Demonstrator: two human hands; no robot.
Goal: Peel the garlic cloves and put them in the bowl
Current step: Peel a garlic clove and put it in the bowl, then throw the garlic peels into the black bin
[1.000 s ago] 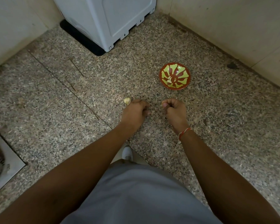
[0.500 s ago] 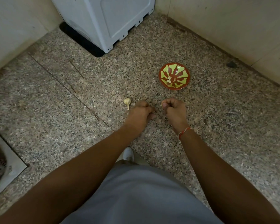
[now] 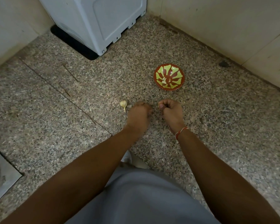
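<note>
- The bowl point(image 3: 169, 77), red with green pattern, stands on the floor point(image 3: 55, 110) just ahead of the hands. I think it is put there so a peeled clove can be dropped in with a short reach. A few pale peeled cloves point(image 3: 164, 80) already lie in its middle.
- The garlic bulb point(image 3: 123, 104) lies on the floor just beside the left hand point(image 3: 138, 114), on its outer side, not touching it. It seems to wait there as the stock for more cloves.
- The left hand is low over the floor with fingers curled downward. What is under the fingers is hidden, so I cannot tell if it holds a clove.
- The right hand point(image 3: 171, 110) is clenched, thumb pressed on the curled fingers. It may pinch a small clove or skin, but nothing shows between the fingers, so I cannot tell.
- Both hands are close together, between the bulb and the bowl. In my judgement this is the peeling step, and much of the task is not yet done.
- A red and white thread point(image 3: 181, 132) is around the right wrist.
- A white machine point(image 3: 103, 21) stands in the corner, well apart.
</note>
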